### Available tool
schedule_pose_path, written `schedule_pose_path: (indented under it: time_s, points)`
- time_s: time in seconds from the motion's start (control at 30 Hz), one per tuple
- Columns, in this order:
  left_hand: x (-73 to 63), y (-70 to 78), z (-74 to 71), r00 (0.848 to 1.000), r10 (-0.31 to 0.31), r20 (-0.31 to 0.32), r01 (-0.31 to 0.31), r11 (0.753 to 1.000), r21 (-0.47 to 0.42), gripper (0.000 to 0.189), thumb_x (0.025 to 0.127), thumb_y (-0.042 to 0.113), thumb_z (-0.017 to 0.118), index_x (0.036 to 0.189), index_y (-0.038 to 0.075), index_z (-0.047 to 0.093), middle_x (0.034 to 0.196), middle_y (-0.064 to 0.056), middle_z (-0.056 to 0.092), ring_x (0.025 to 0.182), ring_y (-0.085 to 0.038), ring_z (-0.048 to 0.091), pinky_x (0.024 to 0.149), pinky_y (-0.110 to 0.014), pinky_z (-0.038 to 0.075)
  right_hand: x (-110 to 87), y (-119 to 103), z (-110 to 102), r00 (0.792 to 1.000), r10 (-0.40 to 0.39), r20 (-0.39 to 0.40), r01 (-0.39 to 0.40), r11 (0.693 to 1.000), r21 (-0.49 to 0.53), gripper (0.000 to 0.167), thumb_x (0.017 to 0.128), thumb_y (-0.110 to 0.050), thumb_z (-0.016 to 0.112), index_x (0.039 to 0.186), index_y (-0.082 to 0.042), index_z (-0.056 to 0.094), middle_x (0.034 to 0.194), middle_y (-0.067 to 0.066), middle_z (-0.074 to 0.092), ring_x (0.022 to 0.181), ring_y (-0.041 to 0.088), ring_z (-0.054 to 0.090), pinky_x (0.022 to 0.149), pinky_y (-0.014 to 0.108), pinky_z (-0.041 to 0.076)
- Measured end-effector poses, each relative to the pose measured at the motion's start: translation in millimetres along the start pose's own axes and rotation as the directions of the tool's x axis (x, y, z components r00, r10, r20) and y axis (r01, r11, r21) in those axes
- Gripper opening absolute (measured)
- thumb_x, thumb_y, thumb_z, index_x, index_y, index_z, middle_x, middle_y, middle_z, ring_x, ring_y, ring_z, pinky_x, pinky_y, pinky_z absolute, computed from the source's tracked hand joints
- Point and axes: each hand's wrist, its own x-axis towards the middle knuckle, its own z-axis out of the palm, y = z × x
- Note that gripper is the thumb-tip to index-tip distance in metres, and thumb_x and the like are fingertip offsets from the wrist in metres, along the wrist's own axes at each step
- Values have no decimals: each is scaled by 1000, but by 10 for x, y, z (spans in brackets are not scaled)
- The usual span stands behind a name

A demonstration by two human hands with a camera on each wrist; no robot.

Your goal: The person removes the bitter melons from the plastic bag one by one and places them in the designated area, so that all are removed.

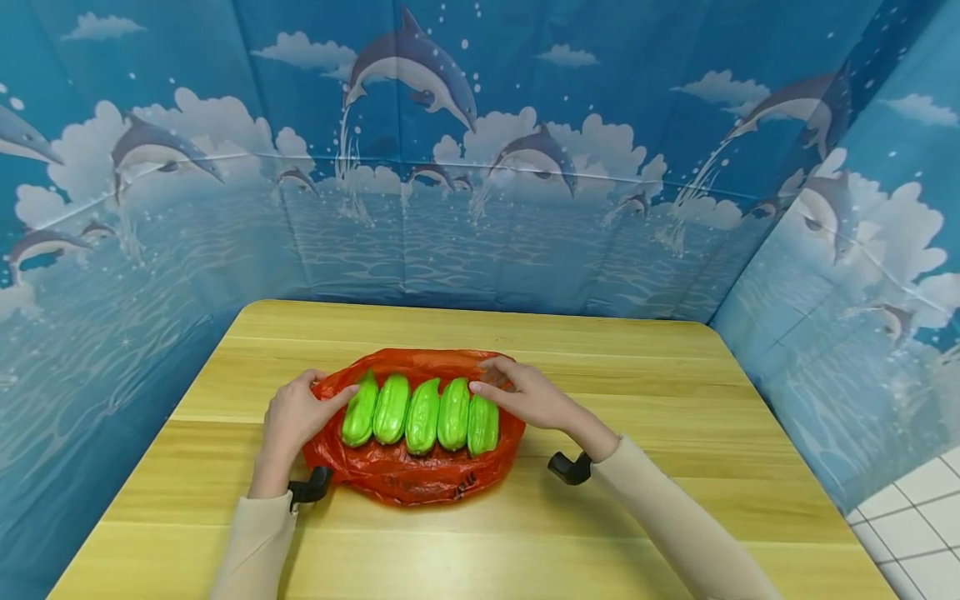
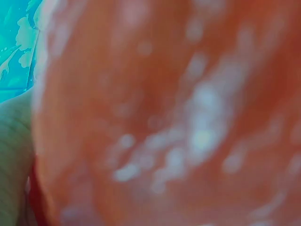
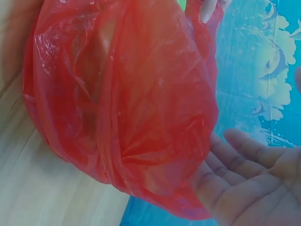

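Observation:
A red plastic bag (image 1: pixel 420 487) lies spread wide at its mouth on the table. Inside, several glossy green, ribbed, elongated vegetables (image 1: pixel 422 417) lie side by side in a row. My left hand (image 1: pixel 291 418) holds the bag's left rim, its thumb over the inside near the leftmost vegetable and its other fingers mostly hidden. At the right rim is my right hand (image 1: pixel 536 398), thumb stretched out towards the rightmost vegetable. In the right wrist view its fingers (image 3: pixel 230 162) lie nearly straight against the outside of the bag. Red plastic fills most of the left wrist view, blurred.
The wooden table (image 1: pixel 637 383) reaches past the bag on every side. A blue curtain (image 1: pixel 480 225) printed with dolphins stands behind and along both sides. Black camera mounts (image 1: pixel 570 468) sit at the wrists. White floor tiles (image 1: pixel 918 517) show at the lower right.

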Motion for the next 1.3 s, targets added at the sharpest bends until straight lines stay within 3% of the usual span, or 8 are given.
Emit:
schedule_pose_path:
  time_s: [0.23,0.43,0.57,0.73,0.93,1.13,1.3]
  points:
    - [5,-1,11,1000,17,-20,-16,1000,19,54,78,62,66,90,10,62,66,-4,54,58,-22,51,52,-34,37,5,32,57,998,67,-6,-67,997,-37,61,93,-53,52,130,-6,51,114,2,59,96,14,57,81,35,46]
    - [0,6,22,998,28,-50,-27,999,18,49,78,58,69,72,12,51,55,-2,39,50,-21,43,47,-33,30,-6,48,109,994,109,-7,-110,992,-61,61,91,-53,55,130,-6,51,113,6,59,95,16,57,81,36,46]
    - [1,3,34,998,31,-59,-31,999,8,49,78,57,70,71,13,49,54,0,35,48,-21,39,46,-32,27,-9,26,129,992,128,-10,-128,986,-106,64,90,-53,56,128,-2,52,110,9,60,89,16,57,78,36,46]
    - [3,4,48,997,35,-62,-35,999,-1,49,78,56,70,71,13,49,54,0,33,48,-20,38,46,-32,27,-23,-17,149,987,161,-21,-162,976,-148,65,89,-51,59,125,3,53,94,6,60,73,16,54,69,35,45]
    - [1,11,44,998,32,-56,-32,999,3,49,78,56,70,70,13,49,54,1,33,49,-20,39,47,-32,27,-23,-17,197,978,205,-35,-208,963,-172,66,89,-50,61,126,4,52,96,7,61,72,14,56,69,35,46]
    - [-10,21,41,998,36,-54,-35,999,7,48,78,54,71,69,13,48,54,1,33,49,-20,39,47,-32,27,-6,-24,233,972,230,-39,-233,954,-187,68,89,-49,61,128,6,49,78,4,56,60,16,49,63,34,42]
    - [-13,17,43,998,37,-58,-36,999,6,50,78,54,71,67,13,45,54,1,31,49,-20,37,48,-32,26,6,-34,247,964,259,-53,-264,944,-199,71,88,-50,62,129,6,47,76,4,54,66,17,51,65,36,43]
